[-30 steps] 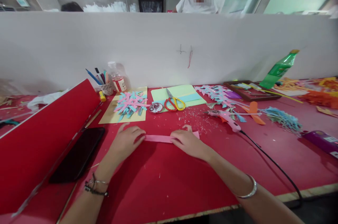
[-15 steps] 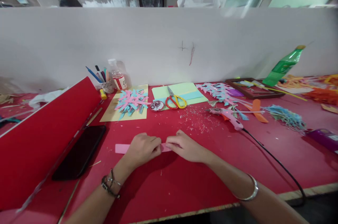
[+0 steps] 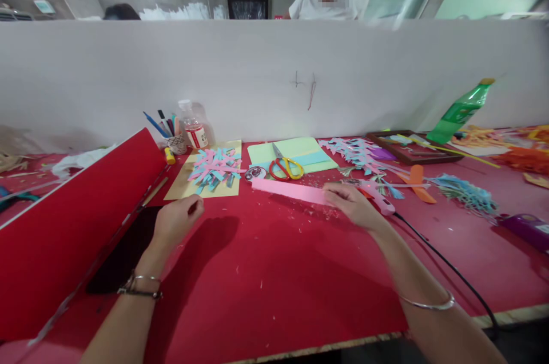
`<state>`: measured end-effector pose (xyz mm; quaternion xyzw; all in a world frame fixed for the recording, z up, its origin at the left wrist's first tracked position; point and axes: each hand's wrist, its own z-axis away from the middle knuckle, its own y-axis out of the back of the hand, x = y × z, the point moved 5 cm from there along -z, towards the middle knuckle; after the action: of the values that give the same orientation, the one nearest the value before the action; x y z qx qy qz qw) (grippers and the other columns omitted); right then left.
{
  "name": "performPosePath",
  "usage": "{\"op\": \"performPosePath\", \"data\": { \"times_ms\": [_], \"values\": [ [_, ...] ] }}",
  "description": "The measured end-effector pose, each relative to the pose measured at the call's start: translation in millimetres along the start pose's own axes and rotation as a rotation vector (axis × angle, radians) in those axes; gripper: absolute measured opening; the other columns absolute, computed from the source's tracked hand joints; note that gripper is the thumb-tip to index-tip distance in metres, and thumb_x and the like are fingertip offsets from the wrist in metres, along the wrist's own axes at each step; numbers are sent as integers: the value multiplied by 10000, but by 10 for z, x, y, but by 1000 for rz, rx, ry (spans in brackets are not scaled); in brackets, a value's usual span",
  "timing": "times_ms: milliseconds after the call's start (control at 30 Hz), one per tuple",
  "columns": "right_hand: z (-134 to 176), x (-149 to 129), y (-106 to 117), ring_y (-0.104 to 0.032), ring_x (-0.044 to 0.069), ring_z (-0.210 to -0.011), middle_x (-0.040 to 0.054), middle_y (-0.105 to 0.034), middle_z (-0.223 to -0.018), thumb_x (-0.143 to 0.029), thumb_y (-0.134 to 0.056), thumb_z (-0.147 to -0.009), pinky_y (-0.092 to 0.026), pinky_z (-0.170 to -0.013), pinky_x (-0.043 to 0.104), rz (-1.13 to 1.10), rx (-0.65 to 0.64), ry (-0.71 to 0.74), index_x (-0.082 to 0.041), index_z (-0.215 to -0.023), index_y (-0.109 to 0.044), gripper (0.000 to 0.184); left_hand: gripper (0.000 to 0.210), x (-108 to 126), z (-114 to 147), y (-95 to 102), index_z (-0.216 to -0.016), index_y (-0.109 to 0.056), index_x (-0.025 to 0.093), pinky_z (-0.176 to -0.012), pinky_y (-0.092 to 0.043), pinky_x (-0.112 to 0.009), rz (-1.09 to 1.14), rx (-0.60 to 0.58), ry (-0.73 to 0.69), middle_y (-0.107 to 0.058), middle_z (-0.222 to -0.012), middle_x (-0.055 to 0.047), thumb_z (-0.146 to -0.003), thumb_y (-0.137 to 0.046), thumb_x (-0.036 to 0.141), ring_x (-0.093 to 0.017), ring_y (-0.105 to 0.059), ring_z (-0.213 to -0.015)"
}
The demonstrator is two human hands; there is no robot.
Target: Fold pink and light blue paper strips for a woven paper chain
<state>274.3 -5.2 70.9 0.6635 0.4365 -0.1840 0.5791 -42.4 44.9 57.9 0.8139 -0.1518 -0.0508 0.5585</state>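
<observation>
Broad red counter (image 3: 257,295) beneath everything, pale and rough along its front edge. Tall red panel (image 3: 77,238) with a white rim, slanting along the counter's left side. Tilted green plastic bottle (image 3: 463,110) with a yellow cap, by the back edge toward the right corner. Pink glue gun (image 3: 380,199), partly behind the right hand (image 3: 347,203), black cord trailing to the front edge.

Left hand (image 3: 178,218) toward the left edge: fingers curled loosely, nothing visible inside. Right hand: narrow pinch on one end of a straight pink paper strip (image 3: 291,190). Metal scissors (image 3: 282,158) with red and yellow handles, near the back edge, beyond the strip.

Slightest, the strip: right of the counter's middle, free end toward the left edge, apparently raised, shadow below. Probably very light, limp but self-supporting, hardly slippery, easily creased or torn. Best taken flat by the ends, pinched gently.
</observation>
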Motion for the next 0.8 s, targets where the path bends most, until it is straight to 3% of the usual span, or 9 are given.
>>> {"op": "performPosePath", "data": {
  "times_ms": [67,133,233,300,400,500,667,800],
  "values": [
    [5,-84,-149,-306,74,-495,-48,-309,-523,-284,-360,-802,-210,-470,204,52,-68,44,-164,-553,-357,276,204,158,30,31,-849,-532,167,-579,-361,-217,132,95,-44,-588,-767,-28,-786,-360,257,-128,-523,-657],
    [23,-192,-370,-331,77,-496,-44,-363,-512,-276,-374,-796,-225,-486,204,122,-190,107,-156,-581,-443,256,271,474,93,46,-997,-486,143,-712,-378,-243,236,130,-199,-561,-930,-72,-796,-363,276,-154,-508,-838],
    [53,-322,-583,-398,94,-553,-21,-491,-571,-256,-380,-798,-278,-571,213,194,-249,204,-160,-712,-545,209,355,957,224,14,-1123,-418,167,-839,-325,-288,312,29,-457,-505,-1082,-83,-795,-399,300,-173,-431,-1003],
    [62,-358,-619,-431,100,-593,-6,-553,-638,-230,-374,-801,-292,-631,225,226,-243,244,-169,-779,-560,197,257,1119,285,-24,-1009,-500,197,-812,-325,-290,346,-43,-530,-569,-963,-43,-794,-414,310,-153,-483,-895],
    [47,-370,-586,-461,104,-629,1,-573,-673,-179,-369,-787,-278,-726,263,348,-153,265,-169,-752,-552,187,211,1140,311,-110,-789,-556,197,-695,-336,-265,377,-133,-503,-606,-709,11,-821,-371,292,-107,-502,-633],
    [39,-432,-639,-464,115,-672,10,-563,-696,-180,-403,-750,-237,-797,305,495,-70,324,-170,-735,-544,142,256,1101,315,-177,-734,-560,177,-595,-323,-229,416,-203,-432,-579,-592,24,-827,-355,300,-87,-445,-513],
    [49,-479,-863,-369,83,-503,-25,-490,-527,-164,-401,-700,-259,-613,233,524,-84,334,-165,-593,-490,139,302,1157,337,-147,-675,-571,162,-535,-303,-200,506,-262,-409,-543,-535,27,-822,-358,319,-75,-413,-486],
    [32,-356,-757,-319,71,-459,-42,-453,-464,-156,-413,-661,-231,-554,213,515,-40,220,-169,-542,-479,137,276,1127,294,-90,-703,-587,165,-546,-323,-190,576,-254,-384,-573,-570,23,-818,-377,301,-72,-443,-505]
  ]
}}
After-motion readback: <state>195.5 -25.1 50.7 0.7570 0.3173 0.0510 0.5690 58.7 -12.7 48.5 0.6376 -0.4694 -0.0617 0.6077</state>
